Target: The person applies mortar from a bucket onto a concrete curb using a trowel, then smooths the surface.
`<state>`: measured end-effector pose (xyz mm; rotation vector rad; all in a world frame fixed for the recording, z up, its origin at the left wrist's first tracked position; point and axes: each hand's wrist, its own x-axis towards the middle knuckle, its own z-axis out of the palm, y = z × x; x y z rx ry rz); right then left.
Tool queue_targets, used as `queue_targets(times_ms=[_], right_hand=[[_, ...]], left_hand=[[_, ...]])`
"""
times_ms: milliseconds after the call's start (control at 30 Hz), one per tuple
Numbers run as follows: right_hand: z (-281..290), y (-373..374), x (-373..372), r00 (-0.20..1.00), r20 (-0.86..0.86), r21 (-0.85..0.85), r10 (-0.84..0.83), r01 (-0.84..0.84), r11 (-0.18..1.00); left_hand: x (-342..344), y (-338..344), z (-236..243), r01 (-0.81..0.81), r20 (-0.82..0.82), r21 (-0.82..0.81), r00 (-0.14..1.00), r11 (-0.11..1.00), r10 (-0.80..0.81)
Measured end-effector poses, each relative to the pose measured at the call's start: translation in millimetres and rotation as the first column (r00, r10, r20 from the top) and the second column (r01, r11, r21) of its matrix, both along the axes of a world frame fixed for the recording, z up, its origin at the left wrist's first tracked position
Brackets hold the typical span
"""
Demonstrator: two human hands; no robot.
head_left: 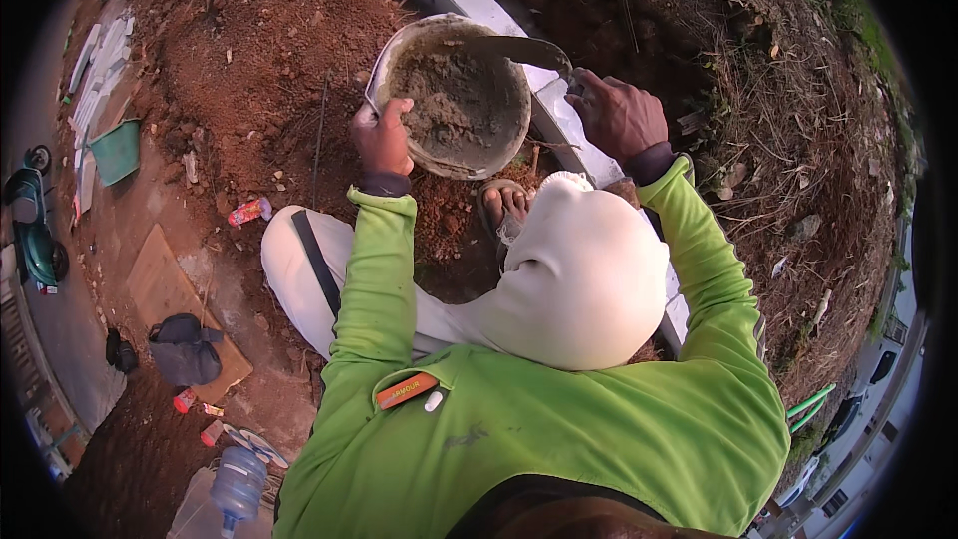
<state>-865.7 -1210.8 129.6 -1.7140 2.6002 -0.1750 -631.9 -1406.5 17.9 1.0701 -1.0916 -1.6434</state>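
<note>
A round bucket [519, 130] of wet grey mortar [449, 105] is in front of me, its mouth facing up. My left hand [384, 138] grips its near left rim, thumb over the edge. In my right hand [619, 118] is the handle of a trowel [524, 50]; the fingers wrap round it, right of the bucket. The trowel's blade reaches left over the bucket's far right rim, its tip above the mortar. A row of pale blocks [479, 2] runs beneath and beside the bucket, passing under my right wrist.
Loose red soil [249, 70] lies to the left, dry grass and roots [798, 120] to the right. Farther left are a green bucket [115, 152], a dark bag [187, 349] on a board, a water jug [238, 487] and a parked scooter [38, 220]. My sandalled foot [504, 205] is beside the blocks.
</note>
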Motion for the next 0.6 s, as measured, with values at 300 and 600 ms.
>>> queue_targets(times_ms=[300,600], right_hand=[[-21.8,-27.0,35.3,0.974,0.217,0.332,0.068,-0.139,0.933],[41.1,-144.9,31.8,0.946,-0.049,0.377,0.320,-0.279,0.883]], left_hand=[[24.1,-27.7,9.0,0.156,0.115,-0.037,0.982,0.987,-0.150],[6.4,-40.1,-5.7,0.153,0.319,-0.133,0.942,0.979,-0.104]])
